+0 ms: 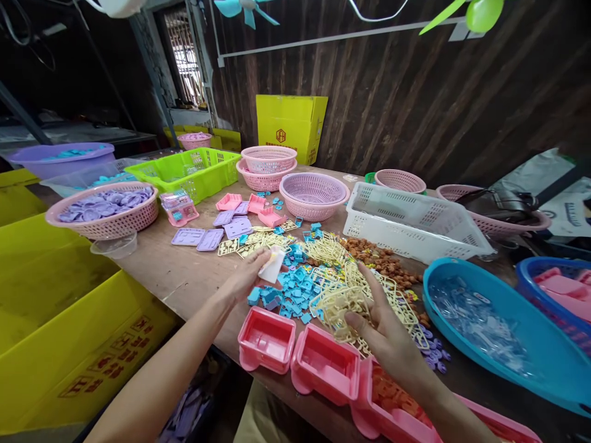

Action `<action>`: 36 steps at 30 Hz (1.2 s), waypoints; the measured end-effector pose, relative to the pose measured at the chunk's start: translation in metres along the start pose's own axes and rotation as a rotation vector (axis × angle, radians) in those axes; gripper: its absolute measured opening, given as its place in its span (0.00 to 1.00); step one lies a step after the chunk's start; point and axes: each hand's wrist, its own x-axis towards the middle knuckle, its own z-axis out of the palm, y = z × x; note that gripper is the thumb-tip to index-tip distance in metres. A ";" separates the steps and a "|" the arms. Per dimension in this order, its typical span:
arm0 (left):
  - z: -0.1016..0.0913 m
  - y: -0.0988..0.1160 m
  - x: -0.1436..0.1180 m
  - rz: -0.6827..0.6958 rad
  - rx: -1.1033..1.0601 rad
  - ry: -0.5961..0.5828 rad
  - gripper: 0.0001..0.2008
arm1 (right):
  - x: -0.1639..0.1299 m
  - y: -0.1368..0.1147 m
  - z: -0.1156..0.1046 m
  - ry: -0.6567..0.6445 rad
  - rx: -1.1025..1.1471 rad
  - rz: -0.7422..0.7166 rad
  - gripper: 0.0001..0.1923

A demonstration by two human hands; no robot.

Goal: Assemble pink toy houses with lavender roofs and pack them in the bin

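My left hand (253,274) is closed on a small white rectangular piece (272,266), its exact kind unclear. Below it spreads a heap of small turquoise plastic parts (293,289). My right hand (385,323) is open, thumb and forefinger apart, over a pile of cream plastic sprue frames (339,307); whether it touches them I cannot tell. Along the near table edge stand pink plastic boxes, one at the left (268,338) and another beside it (327,363). Orange-red parts (392,394) fill a further pink box under my right forearm.
Brown parts (383,258) lie behind the frames. A white basket (406,231) and a blue basin (489,369) of clear bags stand right. Lilac panels (188,237), a pink basket (150,215) of purple pieces and a green crate (198,191) are left. Yellow cartons (92,351) flank the table.
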 end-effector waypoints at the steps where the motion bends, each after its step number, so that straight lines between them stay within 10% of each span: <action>1: 0.010 0.000 -0.008 -0.053 -0.116 -0.092 0.15 | 0.001 -0.002 0.001 -0.025 0.051 0.007 0.35; 9: 0.063 -0.011 -0.044 -0.197 -0.295 -0.387 0.17 | -0.007 0.002 0.008 -0.202 0.329 0.091 0.20; 18: 0.065 -0.013 -0.040 -0.114 -0.081 -0.388 0.18 | -0.017 0.006 -0.003 -0.172 0.400 0.156 0.22; 30: 0.067 -0.006 -0.044 0.280 0.478 -0.447 0.13 | -0.025 0.007 -0.016 -0.301 0.051 0.077 0.10; 36: 0.072 0.003 -0.051 0.400 0.561 -0.659 0.20 | -0.029 0.001 -0.012 -0.282 -0.258 -0.224 0.06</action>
